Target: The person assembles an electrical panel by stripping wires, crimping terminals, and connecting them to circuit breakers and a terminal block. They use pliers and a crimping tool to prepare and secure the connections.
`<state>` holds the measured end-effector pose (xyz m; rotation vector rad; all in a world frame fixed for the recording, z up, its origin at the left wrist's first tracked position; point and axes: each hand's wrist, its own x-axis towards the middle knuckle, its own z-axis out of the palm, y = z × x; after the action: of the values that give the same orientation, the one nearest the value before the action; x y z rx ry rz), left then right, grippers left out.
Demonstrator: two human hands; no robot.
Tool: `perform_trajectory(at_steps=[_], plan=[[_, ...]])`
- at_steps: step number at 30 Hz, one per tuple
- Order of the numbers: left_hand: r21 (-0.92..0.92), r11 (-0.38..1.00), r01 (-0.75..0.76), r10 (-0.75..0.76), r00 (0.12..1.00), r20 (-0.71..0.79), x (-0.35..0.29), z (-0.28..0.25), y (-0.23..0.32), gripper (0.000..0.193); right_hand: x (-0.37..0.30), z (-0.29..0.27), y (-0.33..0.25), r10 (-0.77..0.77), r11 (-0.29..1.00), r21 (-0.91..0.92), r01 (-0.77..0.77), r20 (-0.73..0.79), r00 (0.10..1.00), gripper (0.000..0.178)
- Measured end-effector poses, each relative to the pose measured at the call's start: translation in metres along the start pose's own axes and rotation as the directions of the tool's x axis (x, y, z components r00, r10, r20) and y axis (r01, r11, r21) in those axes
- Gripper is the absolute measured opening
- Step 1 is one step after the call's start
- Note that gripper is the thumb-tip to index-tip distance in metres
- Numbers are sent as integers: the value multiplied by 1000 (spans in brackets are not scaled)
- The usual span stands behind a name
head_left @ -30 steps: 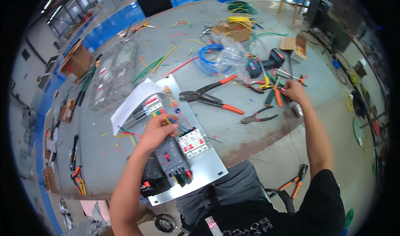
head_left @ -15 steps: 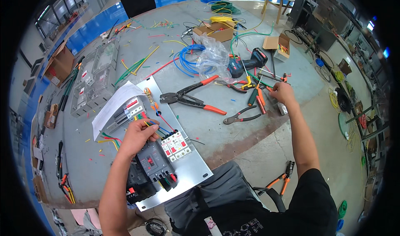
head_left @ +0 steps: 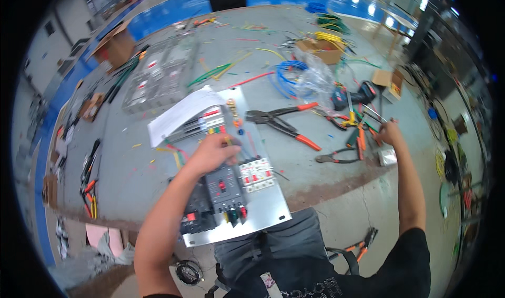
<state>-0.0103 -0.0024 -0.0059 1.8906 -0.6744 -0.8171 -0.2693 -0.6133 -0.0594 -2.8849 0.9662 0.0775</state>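
My left hand (head_left: 214, 153) is over the dark moulded-case circuit breaker (head_left: 223, 186), thumb and fingers pinched on a thin wire whose run is blurred. Beside it, a row of white small circuit breakers (head_left: 256, 174) with red switches sits on the metal mounting plate (head_left: 265, 209). My right hand (head_left: 388, 133) is at the table's right side, fingers closed around what looks like a screwdriver; its thin shaft (head_left: 373, 112) points up and left, its handle hidden by the hand. Close by lie orange- and green-handled screwdrivers (head_left: 361, 139) and cutting pliers (head_left: 336, 156).
A large crimping tool (head_left: 281, 120) with orange handles lies beyond the plate. White paper (head_left: 181, 114) covers part of the plate's far left. Farther off are a cordless drill (head_left: 355, 95), coiled blue wire (head_left: 288, 79), a plastic bag (head_left: 315, 79) and clear enclosures (head_left: 163, 77).
The view has swung, shifting the scene right and down. My right hand has closed on the screwdriver among the tools. My left hand stays over the breaker wires.
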Motion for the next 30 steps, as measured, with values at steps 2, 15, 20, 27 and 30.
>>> perform_trajectory(at_steps=[2,15,20,27,30], plan=[[-76,997,11,-11,1000,3,3,3,1,21,-17,17,9,21,999,-44,-30,-190,982,41],[-95,993,70,-77,994,-80,4,7,3,20,-24,-64,-26,164,522,822,-227,165,973,36],[-148,989,17,-45,981,-189,11,18,4,21,-29,-98,-29,62,403,884,-238,233,971,39],[-169,985,-24,-7,983,-184,8,16,-2,19,-78,-108,-52,27,-29,996,87,-86,996,62],[-237,972,0,-37,988,-152,7,15,3,18,-109,-73,-80,53,-319,913,256,-253,966,63]])
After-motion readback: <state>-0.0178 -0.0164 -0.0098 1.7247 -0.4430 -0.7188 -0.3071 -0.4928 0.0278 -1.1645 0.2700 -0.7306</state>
